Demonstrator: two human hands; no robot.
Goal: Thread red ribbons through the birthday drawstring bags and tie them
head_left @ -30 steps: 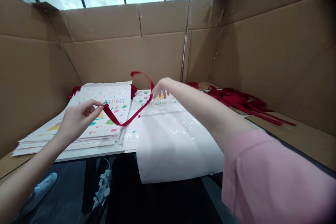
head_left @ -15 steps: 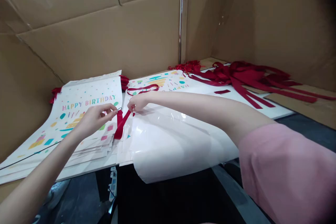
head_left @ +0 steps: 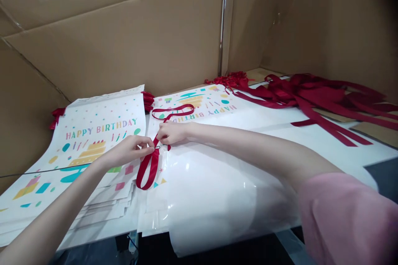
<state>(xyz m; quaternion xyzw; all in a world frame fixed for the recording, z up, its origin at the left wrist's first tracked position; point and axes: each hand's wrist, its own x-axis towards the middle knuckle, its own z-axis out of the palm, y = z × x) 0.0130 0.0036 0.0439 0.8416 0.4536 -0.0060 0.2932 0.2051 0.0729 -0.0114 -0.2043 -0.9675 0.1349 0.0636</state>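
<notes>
My left hand (head_left: 138,149) pinches a small dark wire loop and the edge of a red ribbon (head_left: 148,174), which hangs in a loop below its fingertips. Right beside it, my right hand (head_left: 169,133) is closed on the same ribbon, and the ribbon runs on behind its fingers into a flat loop on a printed white bag. Both hands nearly touch. Under my right forearm lies clear plastic film (head_left: 217,190). Left of the hands is a stack of white bags printed "HAPPY BIRTHDAY" (head_left: 101,130).
Long red ribbons (head_left: 311,95) are heaped at the right, with a small pile of red cords (head_left: 230,78) at the back. Cardboard walls (head_left: 124,49) stand behind and at both sides. A thin dark cord crosses at the left.
The view has shifted closer. My hands have come together; the ribbon below them now forms a rounder, open loop. The fingertips of my left hand now meet the ribbon beside my right hand.
</notes>
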